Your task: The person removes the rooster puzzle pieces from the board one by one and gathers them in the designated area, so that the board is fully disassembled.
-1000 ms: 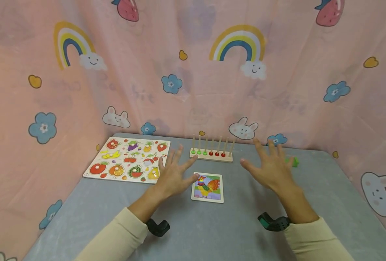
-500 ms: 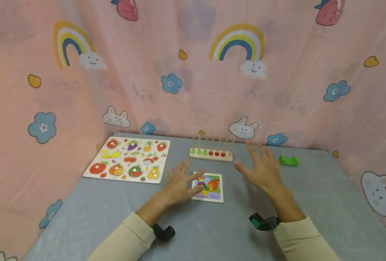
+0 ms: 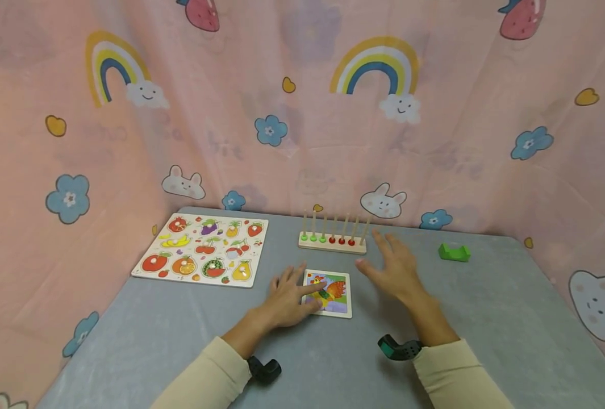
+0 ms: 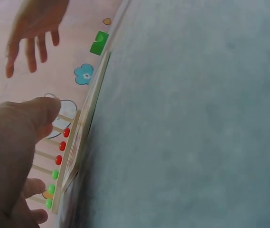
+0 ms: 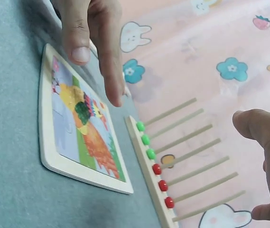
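Clearly, I had the left hand [image 3: 288, 302] laid out over the left edge of the puzzle [image 3: 335, 295], fingers extended and a little apart, with hold of nothing; whether its thumb touched the surface, I could not tell. The puzzle lay flat near the middle of the table [image 3: 501, 329], a rooster picture [image 3: 338, 288] within its pale border. The right hand [image 3: 395, 271] hung above the table to the puzzle's right, fingers spread and thumb out to the left, likewise holding nothing. On the far side I saw the rack [image 3: 332, 245], its pegs [image 3: 334, 227] upright, with three green beads [image 3: 313, 238] at left and three red beads [image 3: 341, 241] to their right. The fruit board [image 3: 198, 250] lay far left, the green block [image 3: 454, 253] sat far right. Any label on the left camera [image 3: 265, 372] or the right camera [image 3: 399, 348] was too small for me to read, and faint marks [image 3: 224, 146] on the pink curtain [image 3: 205, 74] were too blurred.
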### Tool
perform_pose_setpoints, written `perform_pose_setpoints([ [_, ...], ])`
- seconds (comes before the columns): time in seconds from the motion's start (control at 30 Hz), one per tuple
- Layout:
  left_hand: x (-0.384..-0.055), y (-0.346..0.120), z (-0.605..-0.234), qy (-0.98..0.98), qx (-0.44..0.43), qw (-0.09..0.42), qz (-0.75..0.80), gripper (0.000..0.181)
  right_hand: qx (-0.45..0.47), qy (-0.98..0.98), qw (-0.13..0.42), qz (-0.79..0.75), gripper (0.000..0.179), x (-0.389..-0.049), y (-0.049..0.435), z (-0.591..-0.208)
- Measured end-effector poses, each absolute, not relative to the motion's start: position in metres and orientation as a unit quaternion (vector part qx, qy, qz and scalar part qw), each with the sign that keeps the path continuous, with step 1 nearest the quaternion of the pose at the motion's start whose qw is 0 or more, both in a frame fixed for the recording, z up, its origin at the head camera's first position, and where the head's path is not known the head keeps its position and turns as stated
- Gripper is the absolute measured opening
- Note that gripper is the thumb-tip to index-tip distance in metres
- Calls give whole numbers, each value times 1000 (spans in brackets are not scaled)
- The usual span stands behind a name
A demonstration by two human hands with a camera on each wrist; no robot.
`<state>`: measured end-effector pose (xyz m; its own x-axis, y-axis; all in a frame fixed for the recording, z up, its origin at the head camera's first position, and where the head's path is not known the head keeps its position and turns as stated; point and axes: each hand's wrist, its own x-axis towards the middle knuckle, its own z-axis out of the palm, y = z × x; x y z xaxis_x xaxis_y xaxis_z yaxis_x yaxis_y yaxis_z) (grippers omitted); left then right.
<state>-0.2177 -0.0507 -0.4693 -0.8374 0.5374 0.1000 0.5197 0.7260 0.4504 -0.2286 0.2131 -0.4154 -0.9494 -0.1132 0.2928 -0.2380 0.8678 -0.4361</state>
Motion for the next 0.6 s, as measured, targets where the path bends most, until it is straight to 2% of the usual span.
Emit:
perform_pose_setpoints([
  [0.37,-217,-42,-485,932,290,-13,216,39,128,-945,137,266,75,-239,194,-431],
  [0.6,-213,-45,-491,932,298,-42,204,36,149,-938,114,292,69,-240,170,-445],
])
